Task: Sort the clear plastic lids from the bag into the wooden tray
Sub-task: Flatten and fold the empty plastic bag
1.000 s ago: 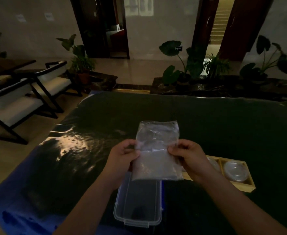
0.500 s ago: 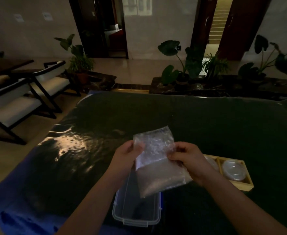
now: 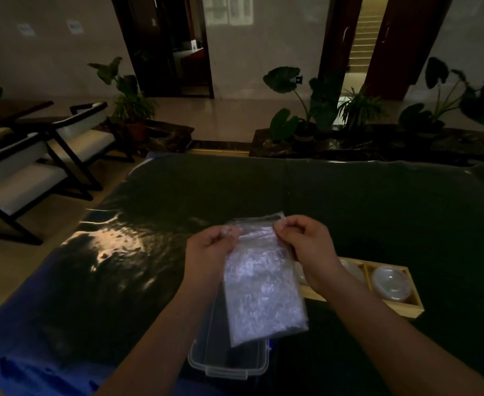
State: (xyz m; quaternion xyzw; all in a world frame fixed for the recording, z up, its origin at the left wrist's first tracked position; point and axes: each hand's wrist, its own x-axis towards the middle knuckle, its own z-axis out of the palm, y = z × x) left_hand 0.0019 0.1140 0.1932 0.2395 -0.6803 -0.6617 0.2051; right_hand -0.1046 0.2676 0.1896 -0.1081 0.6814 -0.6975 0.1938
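Observation:
A clear plastic bag [image 3: 262, 284] hangs in the air over the table, its contents a pale blur. My left hand [image 3: 209, 252] pinches its top left corner and my right hand [image 3: 306, 247] pinches its top right corner. Behind my right wrist lies the wooden tray [image 3: 412, 305], divided into compartments. One clear round lid [image 3: 389, 282] rests in its right compartment; a second lid [image 3: 352, 270] shows partly in the middle one. The tray's left end is hidden by my right hand.
An open clear plastic box [image 3: 226, 358] sits under the bag near the table's front edge. The table carries a dark green cloth [image 3: 377, 201] over blue. White chairs [image 3: 35, 167] stand to the left, potted plants [image 3: 306, 110] beyond the far edge.
Both hands slid up from the bag's sides to its top edge. The bag swung from upright, through a tilt, to hanging down with its lower end over the box.

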